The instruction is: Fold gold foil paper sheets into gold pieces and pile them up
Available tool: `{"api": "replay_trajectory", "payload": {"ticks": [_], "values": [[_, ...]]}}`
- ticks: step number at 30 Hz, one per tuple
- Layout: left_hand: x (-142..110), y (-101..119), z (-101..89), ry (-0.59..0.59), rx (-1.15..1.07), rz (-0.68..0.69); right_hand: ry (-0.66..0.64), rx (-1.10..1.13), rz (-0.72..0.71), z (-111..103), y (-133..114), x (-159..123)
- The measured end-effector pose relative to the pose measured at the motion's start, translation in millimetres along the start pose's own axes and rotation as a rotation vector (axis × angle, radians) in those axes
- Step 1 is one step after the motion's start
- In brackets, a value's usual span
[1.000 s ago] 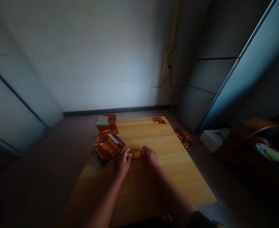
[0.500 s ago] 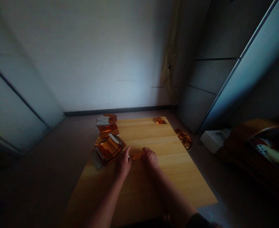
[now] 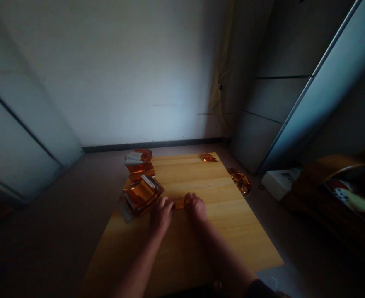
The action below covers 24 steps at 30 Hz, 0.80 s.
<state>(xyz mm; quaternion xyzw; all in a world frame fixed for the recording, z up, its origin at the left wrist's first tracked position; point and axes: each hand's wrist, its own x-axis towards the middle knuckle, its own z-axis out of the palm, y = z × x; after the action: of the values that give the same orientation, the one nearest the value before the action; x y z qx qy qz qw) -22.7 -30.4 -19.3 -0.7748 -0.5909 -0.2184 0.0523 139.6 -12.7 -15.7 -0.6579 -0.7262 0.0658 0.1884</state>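
Observation:
A narrow folded strip of shiny copper-coloured foil paper [image 3: 179,203] lies on the wooden table between my two hands. Closed on its left end is my left hand [image 3: 163,211], fingers curled down. My right hand [image 3: 196,207] grips the opposite end, with its fingertips bent over the paper. Just left of my left hand sits a pile of copper foil sheets [image 3: 141,192], some showing pale undersides.
The wooden table [image 3: 201,178] carries more foil sheets [image 3: 140,162] at its far left and a folded foil piece [image 3: 208,157] at its far right. Beyond the right edge stands a heap of foil pieces [image 3: 240,181], near a white box [image 3: 277,184].
My left hand's fingers have curled in from a more outstretched pose and closed on the strip's left end. The right hand has stayed in place.

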Motion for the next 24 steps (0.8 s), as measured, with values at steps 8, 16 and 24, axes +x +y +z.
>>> {"api": "replay_trajectory", "payload": {"ticks": [8, 16, 24], "values": [[4.1, 7.0, -7.6, -0.176, -0.010, 0.021, 0.020, -0.045, 0.024, -0.1, -1.6, -1.4], [0.1, 17.3, -18.2, -0.197, 0.027, 0.008, 0.047, 0.043, 0.042, 6.1, 6.2, 0.6], [-17.1, 22.5, -19.6, -0.180, 0.083, 0.058, 0.128, 0.264, -0.134, -7.2, 6.4, -4.1]]}}
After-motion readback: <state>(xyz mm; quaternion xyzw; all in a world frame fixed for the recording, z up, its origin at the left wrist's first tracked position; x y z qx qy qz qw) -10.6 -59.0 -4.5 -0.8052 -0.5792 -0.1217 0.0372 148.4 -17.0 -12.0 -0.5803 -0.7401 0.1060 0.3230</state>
